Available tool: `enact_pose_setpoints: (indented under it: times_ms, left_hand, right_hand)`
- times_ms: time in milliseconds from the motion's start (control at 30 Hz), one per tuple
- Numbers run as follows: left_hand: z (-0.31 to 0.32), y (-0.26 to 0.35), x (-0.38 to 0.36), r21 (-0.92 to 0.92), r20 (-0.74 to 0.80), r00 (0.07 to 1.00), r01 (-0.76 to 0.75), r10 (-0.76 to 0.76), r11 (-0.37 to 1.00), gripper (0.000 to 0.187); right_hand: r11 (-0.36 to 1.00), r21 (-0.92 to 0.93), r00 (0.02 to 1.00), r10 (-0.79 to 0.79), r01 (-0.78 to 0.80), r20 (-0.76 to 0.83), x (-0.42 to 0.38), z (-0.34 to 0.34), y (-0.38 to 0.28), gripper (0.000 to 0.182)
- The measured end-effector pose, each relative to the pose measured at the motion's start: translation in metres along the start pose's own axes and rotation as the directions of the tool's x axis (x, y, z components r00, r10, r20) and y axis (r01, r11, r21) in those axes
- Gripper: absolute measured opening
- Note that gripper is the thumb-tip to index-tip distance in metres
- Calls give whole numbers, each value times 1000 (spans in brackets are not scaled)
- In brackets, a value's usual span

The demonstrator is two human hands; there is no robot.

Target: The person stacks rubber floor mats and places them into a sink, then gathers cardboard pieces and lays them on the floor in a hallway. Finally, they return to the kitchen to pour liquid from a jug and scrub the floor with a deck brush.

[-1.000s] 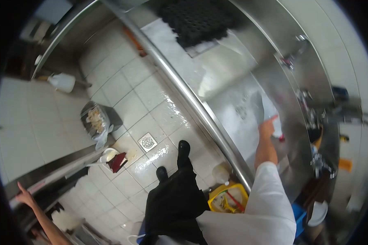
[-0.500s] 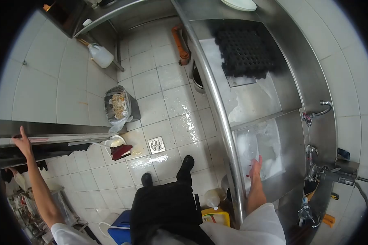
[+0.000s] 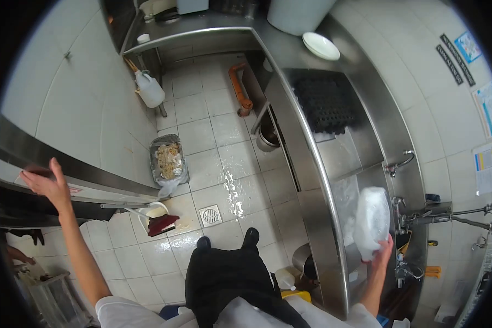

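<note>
My right hand (image 3: 384, 252) grips the lower end of a whitish translucent bottle (image 3: 372, 221), which is upright in the view over the right part of the steel sink (image 3: 341, 208). My left hand (image 3: 48, 183) is raised at the far left beside a dark steel edge (image 3: 93, 175), fingers spread, holding nothing. A black perforated mat (image 3: 325, 101) lies in the upper part of the sink. Steel taps (image 3: 402, 164) stand along the sink's back edge.
A bin with food waste (image 3: 169, 161), a dustpan with a red brush (image 3: 161, 223) and a drain grate (image 3: 210, 216) are on the wet tiled floor. A white plate (image 3: 321, 46) lies on the counter. An orange pipe (image 3: 238, 90) rises near the sink.
My right hand has lifted the bottle up from the sink basin. My left hand has shifted slightly right and its fingers have spread. The view has tilted up.
</note>
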State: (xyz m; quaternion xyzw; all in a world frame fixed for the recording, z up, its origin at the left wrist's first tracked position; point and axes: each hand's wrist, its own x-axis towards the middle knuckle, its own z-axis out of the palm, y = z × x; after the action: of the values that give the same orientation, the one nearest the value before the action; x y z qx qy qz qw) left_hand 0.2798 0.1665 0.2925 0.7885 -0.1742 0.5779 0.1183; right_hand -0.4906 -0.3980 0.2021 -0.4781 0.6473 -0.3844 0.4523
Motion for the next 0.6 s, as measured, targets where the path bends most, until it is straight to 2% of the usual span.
enact_pose_setpoints:
  times_ms: [33,67,100,133,233,300,333,400,467,500,533,567,600]
  left_hand:
    - [0,-5,1,-78,17,999,-26,28,997,92]
    - [2,-9,1,-148,11,1000,-6,8,989,93]
    - [6,-13,-3,-177,-2,1000,23,-24,984,93]
    - [10,-14,-5,-209,-14,998,50,-54,977,93]
    - [23,-21,-9,-274,-45,997,55,-70,960,90]
    - [30,-27,-14,-315,-52,993,80,-102,946,90]
    - [34,-25,-17,-473,2,974,199,-226,858,91]
    - [34,-26,-16,-457,58,970,236,-236,858,88]
    - [45,-26,-10,-323,-33,993,101,-117,941,87]
    - [56,-28,-28,-570,-33,961,209,-276,795,85]
    - [64,-35,-39,-617,-92,942,199,-322,761,84]
    - [70,-41,-49,-663,-136,950,123,-280,739,79]
    - [67,-27,-29,-662,-63,974,121,-216,740,75]
  right_hand:
    - [996,86,1000,-17,15,18,-18,-10,-15,76]
    - [997,67,999,-21,24,-50,-40,-18,-28,74]
    - [996,64,998,-55,55,6,-64,-20,-42,71]
    - [993,78,995,-86,90,-42,-92,-13,-55,70]
    - [983,-127,988,-138,129,-66,-163,1,-85,57]
    - [974,-181,988,-147,136,-51,-192,22,-95,52]
    - [972,-207,993,-114,109,-15,-205,39,-99,48]
    - [964,-254,997,-73,77,23,-226,85,-100,40]
    - [969,-245,996,32,-11,81,-217,127,-79,40]
    - [941,-328,990,115,-82,84,-206,160,-70,41]
    - [902,-405,976,202,-151,86,-195,196,-61,41]
    - [833,-511,944,311,-213,114,-186,250,-67,41]
    - [806,-576,943,283,-133,178,-156,297,-33,40]
